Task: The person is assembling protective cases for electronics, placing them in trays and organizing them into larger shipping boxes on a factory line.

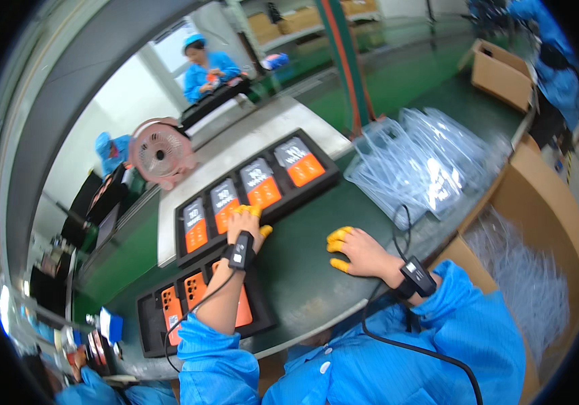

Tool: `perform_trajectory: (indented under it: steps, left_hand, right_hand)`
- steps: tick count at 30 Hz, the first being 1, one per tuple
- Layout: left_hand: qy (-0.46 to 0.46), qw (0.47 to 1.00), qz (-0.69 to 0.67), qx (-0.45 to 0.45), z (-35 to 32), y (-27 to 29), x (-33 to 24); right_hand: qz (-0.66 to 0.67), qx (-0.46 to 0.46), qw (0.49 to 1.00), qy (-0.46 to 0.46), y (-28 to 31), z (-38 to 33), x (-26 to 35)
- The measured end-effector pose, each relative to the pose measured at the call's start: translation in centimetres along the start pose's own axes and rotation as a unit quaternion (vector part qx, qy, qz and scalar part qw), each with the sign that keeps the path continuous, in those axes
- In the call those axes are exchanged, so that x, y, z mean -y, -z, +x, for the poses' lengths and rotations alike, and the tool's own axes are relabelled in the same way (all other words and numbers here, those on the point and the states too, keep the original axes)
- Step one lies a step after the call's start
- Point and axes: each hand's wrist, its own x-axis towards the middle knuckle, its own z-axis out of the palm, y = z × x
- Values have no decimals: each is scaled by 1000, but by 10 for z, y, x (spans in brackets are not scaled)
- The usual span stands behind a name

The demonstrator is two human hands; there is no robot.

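My left hand wears yellow finger covers. Its fingers lie over the near edge of a black foam tray, beside the lower end of a phone with a grey and orange front; the thumb stands apart. Several such phones sit in a row in that tray's slots. Below my left forearm, a second black tray holds orange phones with their camera backs up, partly hidden by the arm. My right hand, also with yellow finger covers, is over the green table with fingers apart and nothing in them.
Clear plastic trays are heaped at the right of the green table. An open carton of clear plastic stands at my right. A pink fan and a green post rise beyond; co-workers sit farther off.
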Motion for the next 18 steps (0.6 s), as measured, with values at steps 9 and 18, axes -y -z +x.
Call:
perform_trajectory:
  steps: [9, 18]
  left_hand:
    - [33, 997, 57, -29, 17, -17, 9]
    - [-41, 962, -244, 117, -36, 52, -70]
  right_hand:
    - [41, 10, 999, -27, -12, 0, -5]
    - [25, -2, 999, -32, -17, 2, 0]
